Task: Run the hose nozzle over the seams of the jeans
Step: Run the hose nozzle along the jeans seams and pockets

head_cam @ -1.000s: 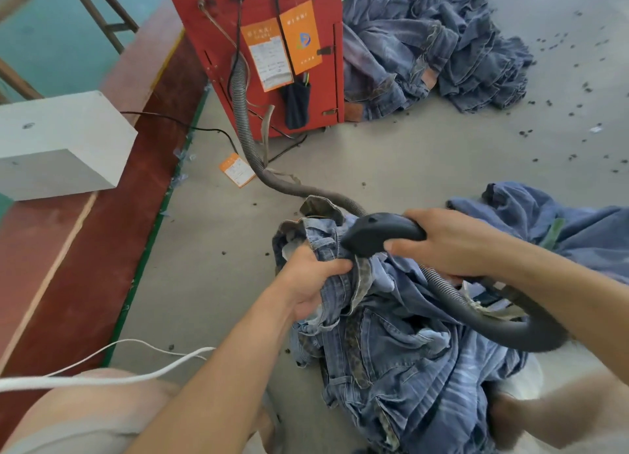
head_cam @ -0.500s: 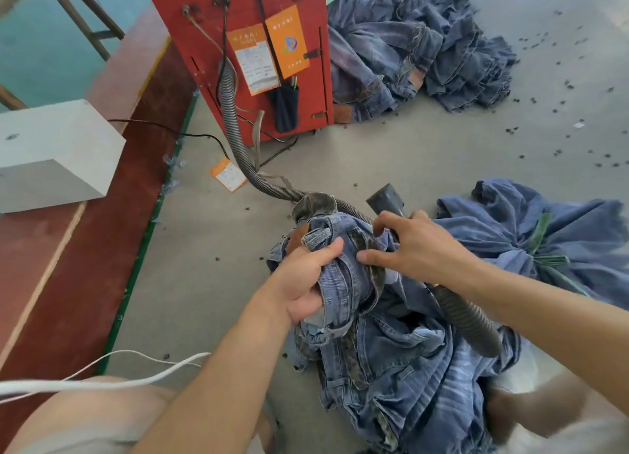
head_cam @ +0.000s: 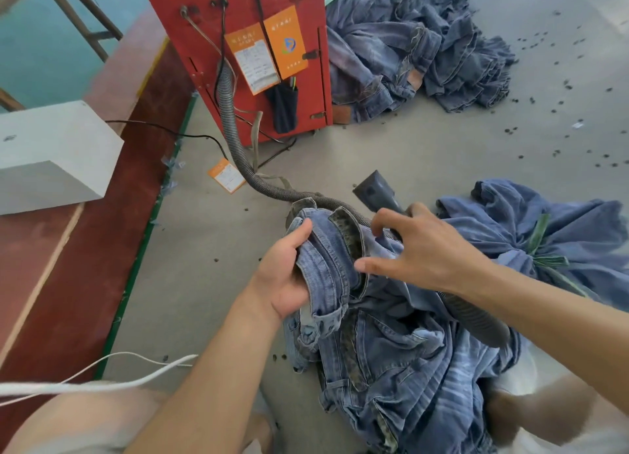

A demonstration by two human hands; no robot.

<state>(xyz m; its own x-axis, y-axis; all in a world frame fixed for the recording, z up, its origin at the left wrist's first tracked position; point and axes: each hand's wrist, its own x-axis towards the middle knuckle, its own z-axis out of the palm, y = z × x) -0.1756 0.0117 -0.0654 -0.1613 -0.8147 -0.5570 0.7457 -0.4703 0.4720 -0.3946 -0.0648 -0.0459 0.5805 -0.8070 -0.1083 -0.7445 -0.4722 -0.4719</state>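
At centre frame, the left hand (head_cam: 284, 276) grips a bunched fold of the jeans (head_cam: 391, 344), thumb on top and fingers curled under the denim, lifting the waistband end above the rest of the garment. Just beside it, at three o'clock, the right hand (head_cam: 420, 249) hovers over the same fold with fingers spread and relaxed, grasping nothing; whether the fingertips touch the cloth cannot be told. At twelve o'clock from the right hand, the dark nozzle (head_cam: 374, 193) juts up behind its knuckles, mouth tilted away from the fabric. Its ribbed hose (head_cam: 235, 140) runs from the jeans toward eleven o'clock to a red machine (head_cam: 238, 18) hung with orange tags (head_cam: 286, 43). At four o'clock the hose passes under the right forearm, over the denim. A heap of jeans (head_cam: 415, 48) lies at one o'clock, a tied blue bundle (head_cam: 551, 235) at three, and a white box (head_cam: 51, 154) at nine.
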